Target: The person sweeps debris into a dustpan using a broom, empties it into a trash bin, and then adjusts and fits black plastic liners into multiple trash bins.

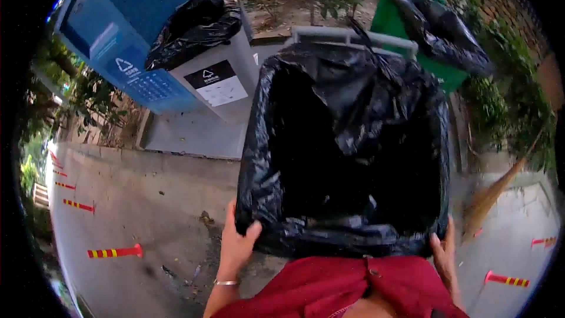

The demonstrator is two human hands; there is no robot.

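Note:
A large rectangular bin lined with a black plastic bag (348, 238) stands right in front of my body. The bag is folded over the rim, and a gathered knot of it sticks up at the far side. My left hand (240, 240) grips the near left corner through the plastic, thumb on top. At the near right corner, my right hand (442, 243) holds the bagged edge, its fingers partly hidden behind the side. The inside is too dark to make out, and the plastic covers the bin's upper walls.
Left of the bin stands a grey bin (220, 79) with a black liner, beside a blue recycling cabinet (132, 53). A green lined bin (388, 22) is at the far right, behind a grey bar (353, 35). A straw broom (494, 194) and red-yellow bollards (114, 252) stand about.

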